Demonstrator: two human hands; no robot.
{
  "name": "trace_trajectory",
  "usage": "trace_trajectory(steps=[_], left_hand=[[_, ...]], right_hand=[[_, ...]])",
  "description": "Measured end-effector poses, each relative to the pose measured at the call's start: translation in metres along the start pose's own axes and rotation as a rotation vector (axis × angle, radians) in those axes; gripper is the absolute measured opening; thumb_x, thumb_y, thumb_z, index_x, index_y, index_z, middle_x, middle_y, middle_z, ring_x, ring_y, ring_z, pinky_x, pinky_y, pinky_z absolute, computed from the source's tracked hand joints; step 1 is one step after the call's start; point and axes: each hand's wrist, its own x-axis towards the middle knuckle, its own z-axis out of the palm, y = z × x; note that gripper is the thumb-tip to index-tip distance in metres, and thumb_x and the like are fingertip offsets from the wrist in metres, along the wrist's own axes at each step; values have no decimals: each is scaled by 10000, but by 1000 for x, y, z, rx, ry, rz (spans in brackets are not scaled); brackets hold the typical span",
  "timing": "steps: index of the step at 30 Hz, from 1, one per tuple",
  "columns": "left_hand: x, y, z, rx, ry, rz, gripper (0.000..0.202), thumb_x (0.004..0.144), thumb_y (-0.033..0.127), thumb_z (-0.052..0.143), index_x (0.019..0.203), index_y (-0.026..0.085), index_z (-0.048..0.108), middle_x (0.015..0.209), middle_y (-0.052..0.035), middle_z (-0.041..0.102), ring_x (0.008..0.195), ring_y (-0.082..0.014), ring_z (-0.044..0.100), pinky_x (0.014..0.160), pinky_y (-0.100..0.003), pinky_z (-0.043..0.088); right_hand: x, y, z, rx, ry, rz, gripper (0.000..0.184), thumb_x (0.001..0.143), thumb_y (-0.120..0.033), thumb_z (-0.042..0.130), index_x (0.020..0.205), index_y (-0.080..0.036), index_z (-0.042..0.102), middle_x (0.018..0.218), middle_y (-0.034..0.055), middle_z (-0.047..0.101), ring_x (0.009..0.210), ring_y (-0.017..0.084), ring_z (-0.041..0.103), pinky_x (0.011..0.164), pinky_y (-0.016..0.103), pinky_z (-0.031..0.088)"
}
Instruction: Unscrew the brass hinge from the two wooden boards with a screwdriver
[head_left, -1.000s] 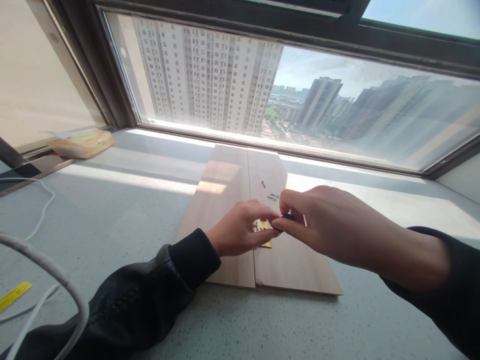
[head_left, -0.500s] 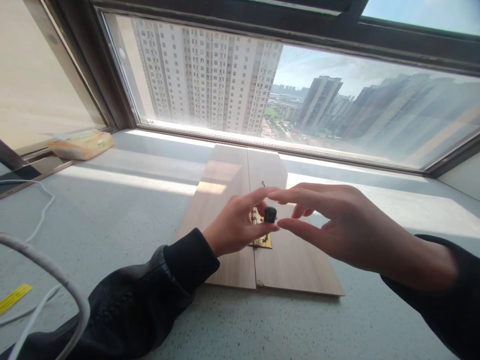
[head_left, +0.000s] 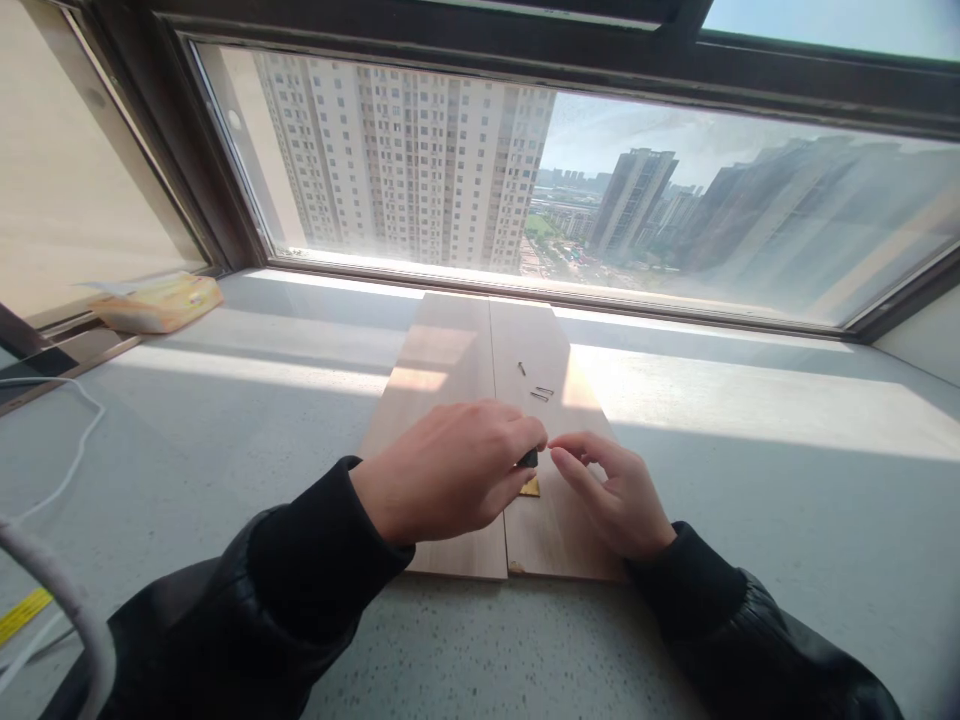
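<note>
"Where is the handle [head_left: 529,459] now?"

"The black one is in the left hand [head_left: 457,470], above the yellow plate [head_left: 531,488]. The thumb and first finger are closed on it. Its lower end is hidden, so I cannot tell if it touches the plate."

"And the right hand [head_left: 619,490]?"

"It is just beside, half curled, with a narrow gap between thumb and first finger. I see nothing in it."

"What lies around?"

"Two boards [head_left: 555,530] lie side by side, and the plate is near their seam, partly covered by the left hand. Farther toward the window [head_left: 750,220] are three small pieces, probably screws [head_left: 539,397]."

"Which step is it, in your opinion?"

"I judge that the handle is being set or turned at the plate."

"What does the next move call for?"

"A steady, upright hold, I think, and the right fingertips near enough to support it without pushing the plate."
</note>
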Motion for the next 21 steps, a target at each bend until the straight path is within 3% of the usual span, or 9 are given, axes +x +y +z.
trace_trajectory(steps=[3, 8, 13, 18, 21], left_hand=[[7, 6, -5, 101, -25, -33, 196, 852, 320, 486, 809, 151, 576, 724, -51, 620, 663, -191, 576, 531, -266, 367], [24, 14, -5, 236, -19, -111, 494, 842, 541, 412, 624, 140, 601, 564, -62, 572, 528, -178, 548, 467, -246, 296], [26, 22, 0, 242, 25, -158, 247, 869, 370, 432, 854, 197, 608, 649, -30, 612, 566, -165, 564, 463, -232, 233], [17, 19, -6, 56, -56, -132, 195, 842, 372, 476, 850, 225, 604, 682, -5, 620, 622, -152, 561, 502, -232, 278], [11, 15, -9, 14, -79, -181, 167, 817, 340, 513, 842, 210, 615, 656, -6, 606, 585, -132, 534, 510, -228, 290]], right_hand=[[-2, 2, 1, -34, 56, -33, 209, 889, -295, 432, 797, -176, 577, 770, 59, 619, 715, 174, 537, 695, 324, 449], [-3, 17, 8, 34, 195, -125, 222, 847, -317, 504, 691, -179, 581, 643, 18, 579, 597, 146, 499, 575, 284, 411], [-2, 24, 11, 61, 188, -151, 178, 841, -288, 510, 729, -174, 588, 659, 14, 579, 607, 137, 498, 591, 278, 405], [-4, 17, 7, 69, 68, -237, 117, 777, -287, 564, 822, -180, 581, 734, 23, 574, 695, 162, 514, 645, 298, 416], [-4, 13, 9, -48, -21, -284, 170, 737, -296, 611, 849, -177, 566, 773, 34, 578, 746, 183, 507, 687, 322, 399]])
